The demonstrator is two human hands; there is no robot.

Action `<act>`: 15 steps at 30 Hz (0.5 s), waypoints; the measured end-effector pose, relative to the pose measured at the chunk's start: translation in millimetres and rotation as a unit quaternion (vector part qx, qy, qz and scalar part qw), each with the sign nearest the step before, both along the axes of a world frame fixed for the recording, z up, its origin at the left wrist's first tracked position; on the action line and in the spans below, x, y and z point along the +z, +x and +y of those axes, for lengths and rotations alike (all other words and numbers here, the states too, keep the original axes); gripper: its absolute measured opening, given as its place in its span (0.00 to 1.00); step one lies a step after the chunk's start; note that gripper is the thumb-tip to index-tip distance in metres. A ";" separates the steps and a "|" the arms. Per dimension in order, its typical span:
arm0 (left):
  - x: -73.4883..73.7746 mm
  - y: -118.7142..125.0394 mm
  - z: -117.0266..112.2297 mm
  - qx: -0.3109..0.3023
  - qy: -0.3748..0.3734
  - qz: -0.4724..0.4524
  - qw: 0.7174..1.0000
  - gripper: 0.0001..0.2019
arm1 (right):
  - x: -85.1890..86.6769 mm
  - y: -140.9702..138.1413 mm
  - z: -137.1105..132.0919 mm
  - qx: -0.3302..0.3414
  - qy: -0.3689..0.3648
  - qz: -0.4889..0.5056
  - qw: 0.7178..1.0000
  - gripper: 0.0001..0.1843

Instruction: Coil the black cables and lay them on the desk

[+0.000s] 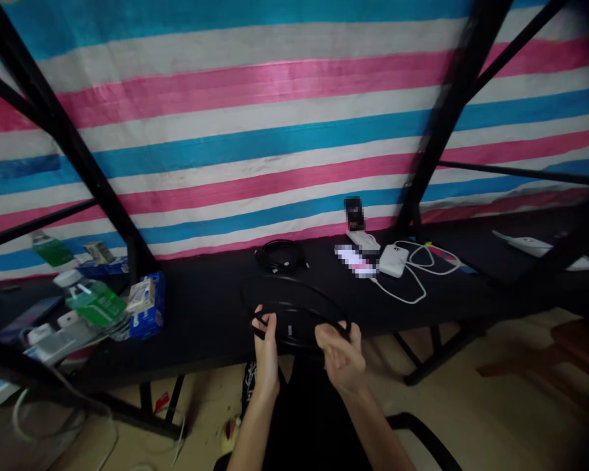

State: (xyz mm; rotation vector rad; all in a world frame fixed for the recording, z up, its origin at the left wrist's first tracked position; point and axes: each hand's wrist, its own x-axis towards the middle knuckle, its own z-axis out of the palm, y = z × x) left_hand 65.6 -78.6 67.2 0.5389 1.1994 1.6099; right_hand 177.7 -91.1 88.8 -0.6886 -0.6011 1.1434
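From where I stand, the person holds a coil of black cable (pixel 288 304) between both hands, over the desk's (pixel 201 301) near edge, roughly midway along it; the left hand (pixel 266 340) pinches its left side between thumb and fingers, and the right hand (pixel 342 350) is curled closed around the right side. One wide loop strays from the lower band towards the far edge, so I'd say good handling here means a light, even grip, gathering that loose turn in with its neighbours and letting any twist roll out rather than bending the cable sharply. A pale tag (pixel 290 330) shows between the hands, best left lying flat. Just beyond, nearer the desk's far edge, rests a second black coil (pixel 279 243). To its right along that edge sit a lit phone (pixel 357 261) and a white power bank (pixel 393 260) with a white cord (pixel 412 301) looping from it. Near the left post (pixel 88 163) there's a blue box (pixel 150 307), with a green-labelled bottle (pixel 95 301) tipped beside it. Behind everything hangs a sheet striped pink, blue and white (pixel 275 150), and below the near edge I see pale floor (pixel 211 405), all rather dimly lit
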 end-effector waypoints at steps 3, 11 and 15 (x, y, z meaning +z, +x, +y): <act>5.8 11.3 0.9 -0.123 -0.043 -0.162 0.978 0.18 | -14.1 6.7 -1.5 -0.008 0.035 -0.033 0.999 0.16; 17.9 12.0 23.7 -0.065 -0.031 -0.169 0.983 0.16 | -6.5 34.5 49.4 0.116 -0.008 -0.200 0.973 0.25; 5.7 6.1 54.5 -0.018 -0.084 -0.018 0.996 0.18 | -23.1 49.0 83.9 0.069 -0.083 -0.253 0.961 0.21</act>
